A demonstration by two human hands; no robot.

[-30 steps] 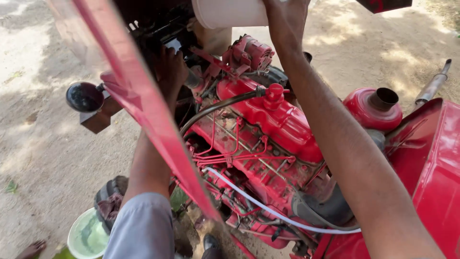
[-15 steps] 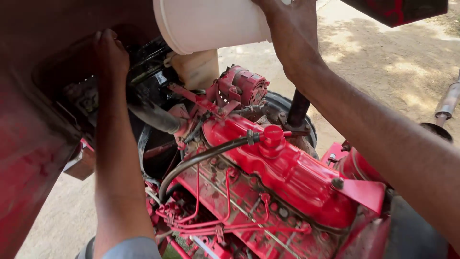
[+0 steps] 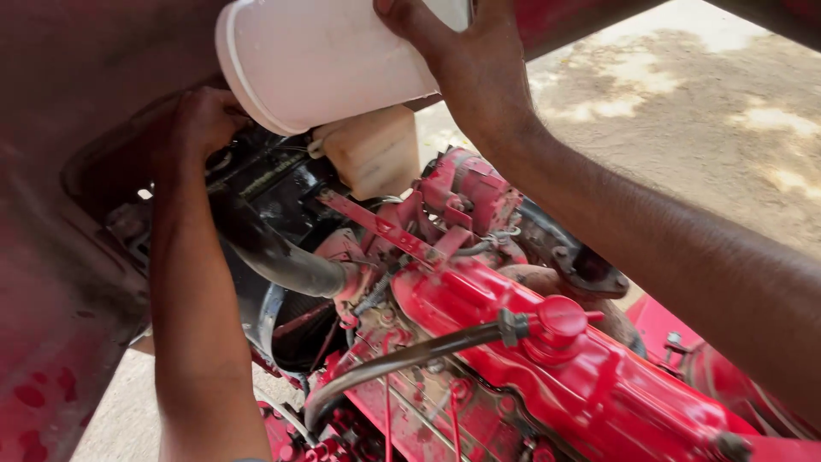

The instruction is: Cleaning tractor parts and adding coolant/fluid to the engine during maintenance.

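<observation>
My right hand (image 3: 475, 64) grips a white plastic bucket (image 3: 316, 60), tipped on its side with its rim pointing down and left over the front of a red tractor engine (image 3: 547, 359). My left hand (image 3: 201, 120) reaches up under the raised red hood (image 3: 77, 103) and rests at the top of the black radiator (image 3: 274, 184), right by the bucket's rim. What its fingers hold or touch there is hidden. A cream plastic tank (image 3: 372, 150) sits just below the bucket.
A thick black hose (image 3: 274, 252) runs from the radiator to the engine. A thinner black hose (image 3: 402, 359) curves to a red cap (image 3: 560, 316). Sandy ground (image 3: 710, 128) lies beyond the engine at right.
The view has closed in on the radiator. The bucket has tipped further and come lower toward my left hand. My left hand stays at the radiator top.
</observation>
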